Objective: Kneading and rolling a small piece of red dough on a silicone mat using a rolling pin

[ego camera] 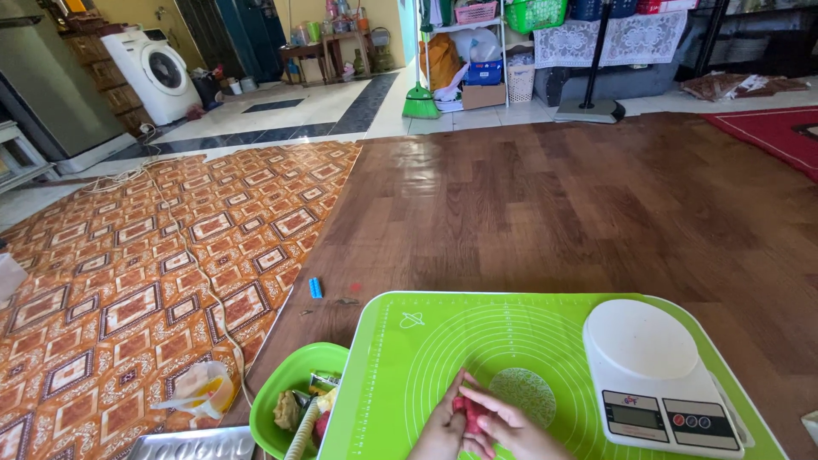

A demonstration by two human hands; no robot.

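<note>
Both my hands meet at the bottom middle of the head view, over a light green baking mat (400, 375) printed with white rings. My left hand (443, 430) and my right hand (511, 426) pinch a small red lump (470, 409) between their fingers. Just beyond my fingers lies a flat greenish disc of dough (521, 393) on the mat. A white kitchen scale (652, 370) with a round platform stands on the mat's right side, nothing on it.
A green bowl (294, 375) holding dough bits and wrappers sits left of the mat. A small blue object (315, 288) lies on the brown wood-look floor. A patterned orange floor covering (128, 264) with a white cable lies to the left; a washing machine (158, 72) and shelves stand far back.
</note>
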